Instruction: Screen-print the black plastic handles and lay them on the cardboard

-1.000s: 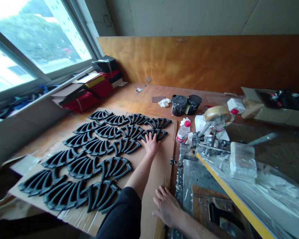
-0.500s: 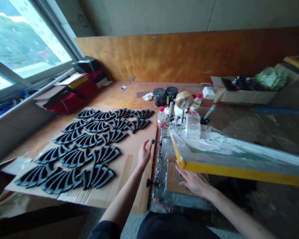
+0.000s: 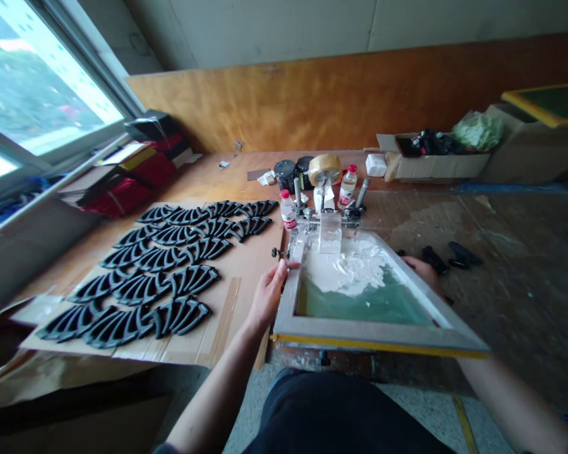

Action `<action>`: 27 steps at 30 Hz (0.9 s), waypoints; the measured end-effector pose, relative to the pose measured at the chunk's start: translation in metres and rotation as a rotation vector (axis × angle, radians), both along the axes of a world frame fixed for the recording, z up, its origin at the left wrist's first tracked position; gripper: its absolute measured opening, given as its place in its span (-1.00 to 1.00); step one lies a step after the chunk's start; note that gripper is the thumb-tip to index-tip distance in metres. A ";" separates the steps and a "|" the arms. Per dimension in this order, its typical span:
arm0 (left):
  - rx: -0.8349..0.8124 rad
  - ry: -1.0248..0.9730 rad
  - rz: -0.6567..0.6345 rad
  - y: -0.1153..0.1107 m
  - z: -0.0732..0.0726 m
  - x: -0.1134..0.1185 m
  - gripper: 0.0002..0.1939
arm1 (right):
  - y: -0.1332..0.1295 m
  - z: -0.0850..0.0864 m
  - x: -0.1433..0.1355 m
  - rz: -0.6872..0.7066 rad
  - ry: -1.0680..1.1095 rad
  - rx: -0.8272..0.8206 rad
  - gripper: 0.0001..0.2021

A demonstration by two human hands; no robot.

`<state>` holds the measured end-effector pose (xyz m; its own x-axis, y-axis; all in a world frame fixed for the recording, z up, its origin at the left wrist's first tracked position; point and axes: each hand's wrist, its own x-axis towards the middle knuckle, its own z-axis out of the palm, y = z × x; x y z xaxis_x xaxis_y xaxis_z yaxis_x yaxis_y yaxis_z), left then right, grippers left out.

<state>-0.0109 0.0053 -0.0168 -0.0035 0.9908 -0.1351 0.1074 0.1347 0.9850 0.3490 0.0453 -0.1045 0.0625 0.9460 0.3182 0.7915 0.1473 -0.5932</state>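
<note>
A screen printing frame [image 3: 360, 329] with a grey rim, yellow lower edge and green mesh stands before me, tilted slightly. White paste [image 3: 360, 271] is spread over the mesh's far half. My left hand [image 3: 266, 296] closes on the frame's left side, its thumb and index finger at the rim. On the opposite side my right hand [image 3: 423, 272] grips the right rim; the frame hides part of its wrist, and motion blurs it. A clear block [image 3: 330, 232] stands over the paste at the far end, near the metal clamps [image 3: 307, 213].
Rows of black curved slatted parts [image 3: 144, 287] lie on cardboard [image 3: 203, 343] at left. Behind the frame are red-capped bottles [image 3: 347, 187], black tubs [image 3: 284, 175] and a tape roll [image 3: 324, 165]. Black pieces [image 3: 464, 253] lie at right, with an open carton [image 3: 435, 167] farther back.
The frame has come down from a raised slant on the right. My right hand has left the brown plate beneath and now holds the right rim; my left hand has met the left rim.
</note>
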 end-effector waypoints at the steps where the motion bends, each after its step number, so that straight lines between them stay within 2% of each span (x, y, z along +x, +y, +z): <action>1: -0.057 0.036 -0.025 -0.008 -0.015 -0.004 -0.40 | 0.006 0.006 0.002 -0.027 0.024 0.017 -0.67; 3: -0.120 0.089 -0.040 -0.020 -0.048 -0.007 -0.39 | 0.017 0.019 -0.014 0.009 0.046 0.079 -0.67; 6: -0.141 0.181 -0.006 -0.028 -0.094 -0.006 -0.27 | 0.029 0.035 -0.071 0.242 -0.088 0.168 -0.52; 8: -0.137 0.239 0.012 -0.028 -0.115 -0.004 -0.27 | 0.034 0.039 -0.108 0.338 -0.227 0.138 -0.49; 10: -0.129 0.277 0.010 -0.027 -0.128 -0.004 -0.32 | 0.035 0.035 -0.133 0.404 -0.330 0.051 -0.65; 13: -0.121 0.314 0.002 -0.025 -0.137 -0.007 -0.36 | 0.023 0.023 -0.142 0.476 -0.427 -0.029 -0.92; 15: -0.128 0.330 0.006 -0.025 -0.140 -0.008 -0.38 | 0.007 0.017 -0.136 0.562 -0.478 -0.013 -0.90; 17: -0.139 0.343 0.016 -0.025 -0.142 -0.009 -0.39 | -0.009 0.015 -0.126 0.712 -0.518 0.024 -0.82; 19: -0.147 0.352 0.027 -0.025 -0.144 -0.009 -0.39 | -0.020 0.019 -0.115 0.868 -0.529 0.057 -0.77; 21: -0.148 0.347 0.031 -0.025 -0.145 -0.008 -0.39 | -0.022 0.025 -0.107 0.967 -0.517 0.057 -0.77; 23: -0.143 0.329 0.032 -0.025 -0.145 -0.009 -0.38 | -0.018 0.029 -0.106 0.986 -0.483 0.030 -0.78; 27: -0.138 0.280 0.015 -0.025 -0.144 -0.010 -0.34 | -0.017 0.021 -0.116 0.806 -0.432 0.094 -0.79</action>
<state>-0.0207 -0.0200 -0.1605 -0.0743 0.9627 -0.2600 0.3685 0.2688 0.8899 0.2335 0.0283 -0.0835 -0.7472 0.6206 0.2378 0.5784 0.7834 -0.2274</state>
